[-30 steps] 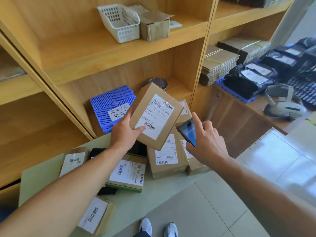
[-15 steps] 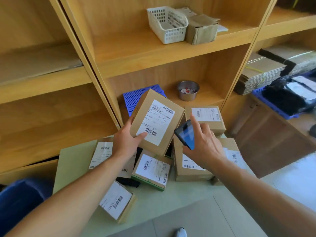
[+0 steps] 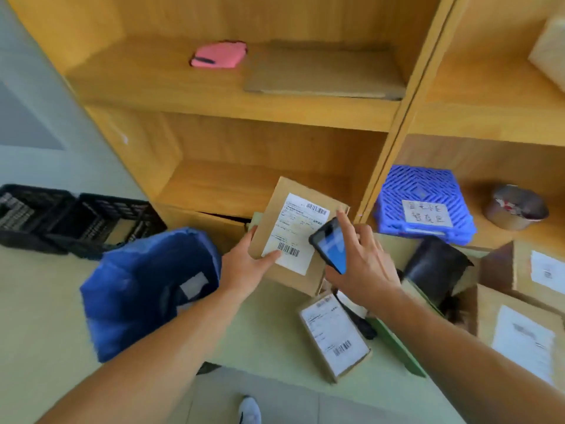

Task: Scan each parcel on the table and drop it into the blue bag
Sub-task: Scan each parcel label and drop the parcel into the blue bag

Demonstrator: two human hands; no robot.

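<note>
Now, the left hand [image 3: 241,270] grips the parcel [image 3: 282,198] at its lower-left corner. Its thumb [image 3: 269,257] lies flat on the white label just beside the lower barcode. The other fingers are hidden behind the cardboard, so how they curl I cannot tell. The parcel is held above the table [image 3: 269,341], tilted, with the label facing up. Its long axis runs from about 7 o'clock to 1 o'clock.

The right hand [image 3: 367,270] holds a dark phone [image 3: 331,249], with the fingers wrapped round its body and the index finger stretched up along its edge. The phone overlaps the label's right side, at 3 o'clock from the left thumb.

From the left hand the blue bag [image 3: 122,301] lies between 8 and 9 o'clock, just beside the wrist, with its mouth open upward. This relation matters most: the left hand is clearly nearer to the bag, and it alone carries the parcel. I judge that the drop needs only a short sweep toward 9 o'clock.

At least 3 other parcels [image 3: 334,338] wait on the table, between 3 and 7 o'clock from the right hand.
</note>
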